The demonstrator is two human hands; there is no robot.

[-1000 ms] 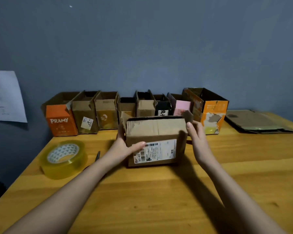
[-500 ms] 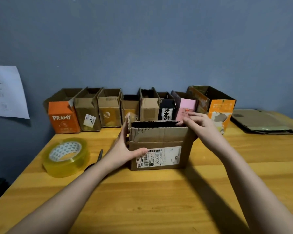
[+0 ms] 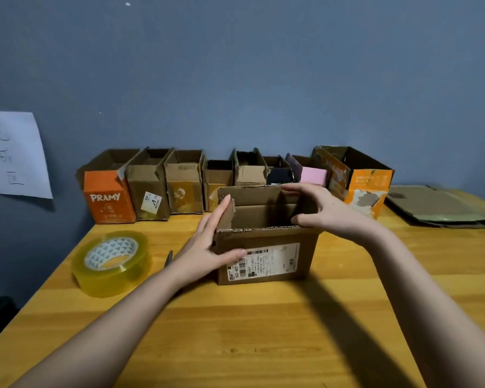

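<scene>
The cardboard box (image 3: 266, 261) stands upright on the desk (image 3: 263, 337), just ahead of the person, with its mouth open to the ceiling and its labelled face turned to 6 o'clock. Its long axis runs from 9 to 3 o'clock, so the two short ends each face a hand. At 9 o'clock the left hand (image 3: 207, 247) lies flat against the end wall and its raised flap, fingers straight, thumb pressed on the front face. At 3 o'clock the right hand (image 3: 328, 211) has its grip clamped over the top of the other end, fingers curled across towards the far flap at 12, thumb pinching the near corner. Neither hand is nearer; each has its own end. If the flaps are to be turned next, each short one would likely swing inward about a line from 12 to 6. Farther out at 9 o'clock a tape roll (image 3: 111, 261) rests on the desk. A row of open boxes (image 3: 179, 186) lines the wall at 12, and flattened cardboard (image 3: 437, 208) lies at 2.
</scene>
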